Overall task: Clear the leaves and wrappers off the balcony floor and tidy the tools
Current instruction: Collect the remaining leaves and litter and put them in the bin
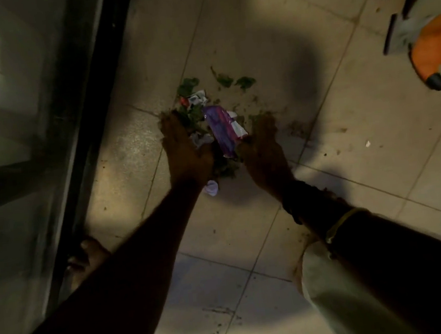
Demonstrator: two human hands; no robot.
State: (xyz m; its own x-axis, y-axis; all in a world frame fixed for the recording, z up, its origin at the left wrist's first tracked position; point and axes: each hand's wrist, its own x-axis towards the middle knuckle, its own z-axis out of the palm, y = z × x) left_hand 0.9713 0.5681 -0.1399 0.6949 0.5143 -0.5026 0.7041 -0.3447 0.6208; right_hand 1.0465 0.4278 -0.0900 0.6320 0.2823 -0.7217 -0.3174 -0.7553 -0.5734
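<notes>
A purple-and-white wrapper (222, 128) lies among green leaves (188, 86) on beige floor tiles (345, 126), near orange-handled tools (431, 44).

A home balcony: pale square floor tiles (349, 158) with grout lines, and a dark-framed glass panel (6, 129) running along nine o'clock.

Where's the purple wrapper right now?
Head view, centre frame: the purple wrapper lies on the leaf pile on the tiled floor, between the left hand and the right hand.
</notes>
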